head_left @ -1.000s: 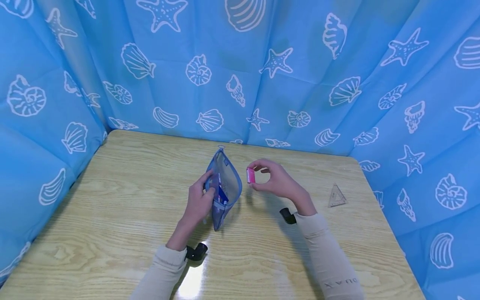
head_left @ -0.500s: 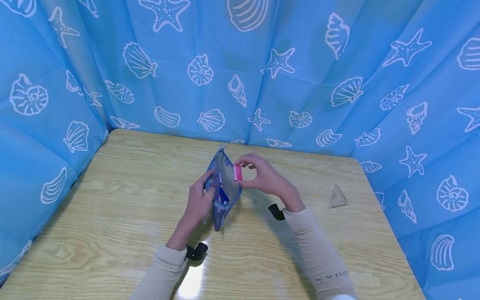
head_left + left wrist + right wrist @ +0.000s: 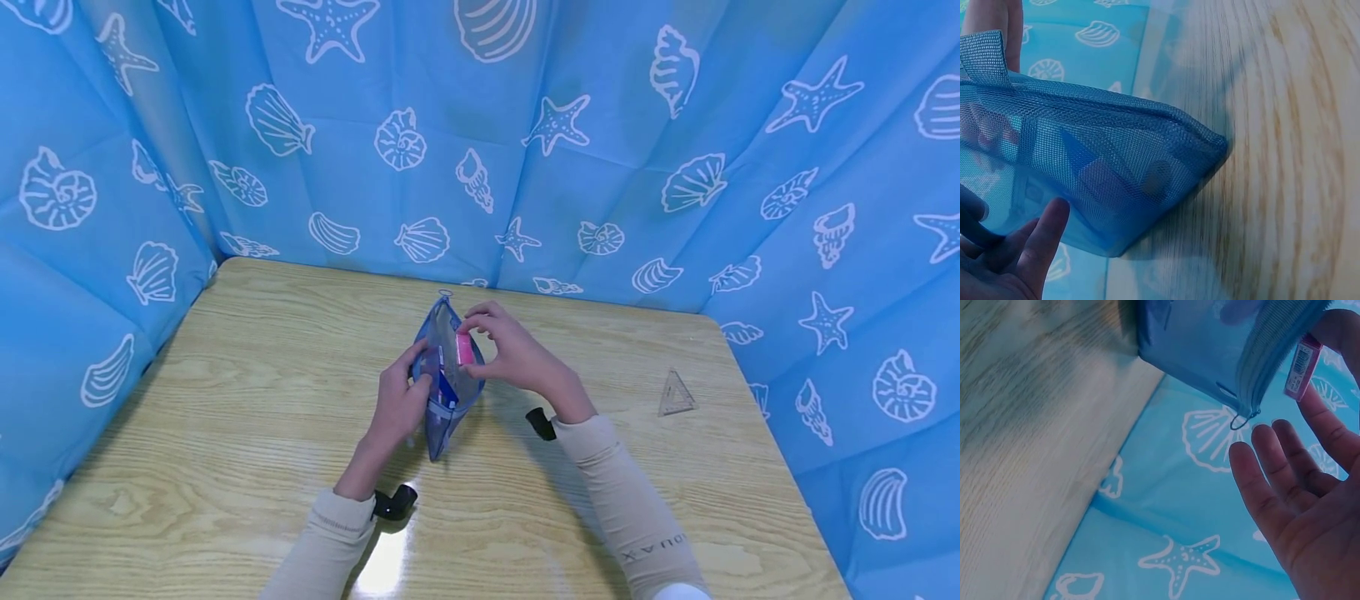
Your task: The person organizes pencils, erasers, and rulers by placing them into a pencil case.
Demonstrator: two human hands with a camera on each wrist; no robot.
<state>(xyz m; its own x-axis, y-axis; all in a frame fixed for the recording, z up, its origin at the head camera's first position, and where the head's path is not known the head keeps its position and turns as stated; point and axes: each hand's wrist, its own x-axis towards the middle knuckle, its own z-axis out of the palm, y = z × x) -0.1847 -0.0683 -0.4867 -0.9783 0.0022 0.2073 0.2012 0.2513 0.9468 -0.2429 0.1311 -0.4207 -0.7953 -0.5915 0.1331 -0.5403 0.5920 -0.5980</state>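
Observation:
My left hand (image 3: 399,398) grips the near side of a blue mesh zip pouch (image 3: 438,429), thumb at the rim and fingers on its outer side. The pouch's mouth gapes, and a dark blue item (image 3: 447,390) shows inside. Between thumb and index finger my right hand (image 3: 519,357) pinches a small pink block (image 3: 465,349), held at the pouch's mouth. In the right wrist view the block (image 3: 1303,367) bears a white barcode label, beside the zip, while the other fingers stay spread. Through the mesh in the left wrist view, blurred contents (image 3: 1094,172) lie within the pouch.
A clear triangular set square (image 3: 677,395) lies on the right of the wooden table (image 3: 247,400). A blue curtain (image 3: 337,175) with white shell prints hangs along the table's back and sides. Each wrist wears a black camera.
My right hand has moved left with the pink block, from beside the pouch to its mouth. The left hand and pouch have hardly moved.

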